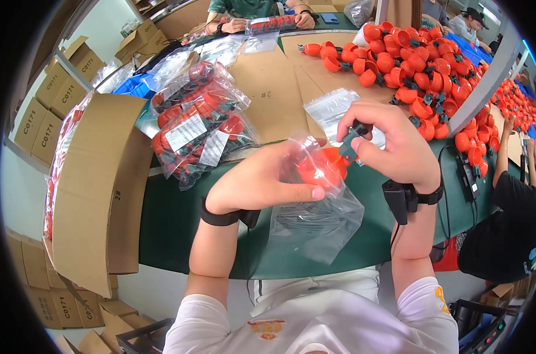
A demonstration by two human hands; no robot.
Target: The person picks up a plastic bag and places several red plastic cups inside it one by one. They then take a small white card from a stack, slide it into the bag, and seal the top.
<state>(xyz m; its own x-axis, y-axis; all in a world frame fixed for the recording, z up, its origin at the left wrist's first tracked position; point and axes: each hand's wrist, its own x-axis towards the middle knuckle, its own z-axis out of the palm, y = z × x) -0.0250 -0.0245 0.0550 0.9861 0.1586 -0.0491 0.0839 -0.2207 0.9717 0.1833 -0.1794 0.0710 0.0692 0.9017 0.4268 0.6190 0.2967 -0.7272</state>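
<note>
My left hand (262,180) is closed on a clear plastic bag (315,227), which hangs down over the green table. An orange cup (324,168) sits at the bag's upper part, partly behind the clear film, between my two hands. My right hand (394,141) pinches the dark grey-green fitting (349,148) on the cup's right side. Beyond my hands, a stack of flat clear bags (333,112) lies on cardboard. Filled bags of orange cups (200,130) with white labels are heaped to the left of my hands.
Loose orange cups (409,65) form a large pile at the far right, beside a grey post (480,82). An open cardboard box (97,189) stands at the left table edge. Across the table, a co-worker's hands (235,26) hold a filled bag. Another person (498,218) works at right.
</note>
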